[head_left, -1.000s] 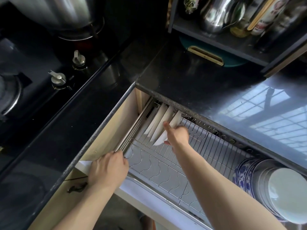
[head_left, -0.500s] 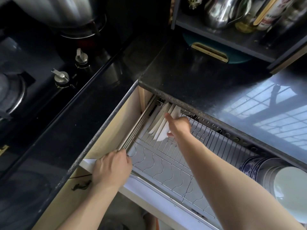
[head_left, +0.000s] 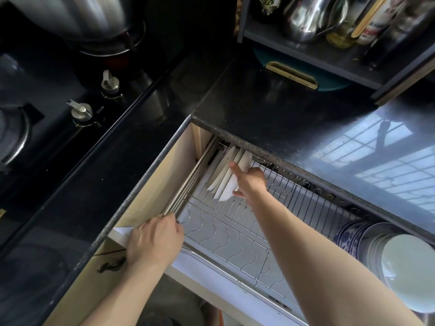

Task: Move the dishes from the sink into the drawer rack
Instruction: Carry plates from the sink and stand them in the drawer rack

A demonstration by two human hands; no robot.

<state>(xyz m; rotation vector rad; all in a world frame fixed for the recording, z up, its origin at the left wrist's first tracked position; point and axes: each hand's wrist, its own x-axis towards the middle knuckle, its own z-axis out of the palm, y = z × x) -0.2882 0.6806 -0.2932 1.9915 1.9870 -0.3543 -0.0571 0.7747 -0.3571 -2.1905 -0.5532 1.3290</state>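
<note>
The drawer rack (head_left: pixel 235 234) is pulled out below the black counter. Three white plates (head_left: pixel 222 177) stand on edge in its far left slots, their tops partly under the counter edge. My right hand (head_left: pixel 250 182) reaches in and holds the rightmost white plate (head_left: pixel 246 160), with the index finger along its edge and the thumb beneath. My left hand (head_left: pixel 153 243) grips the rack's steel side rail (head_left: pixel 188 184) at the drawer's front left corner. The sink is out of view.
A stack of white plates (head_left: pixel 404 260) and blue-patterned bowls (head_left: pixel 348 234) fills the rack's right end. The black counter (head_left: pixel 259 109) overhangs the drawer's rear. Stove knobs (head_left: pixel 81 111) and a steel pot (head_left: pixel 94 20) lie left; a shelf with a kettle (head_left: pixel 303 17) sits behind.
My right hand has moved a little farther back with the plate, and the fanned plates now stand closer together. My left hand stays on the rail.
</note>
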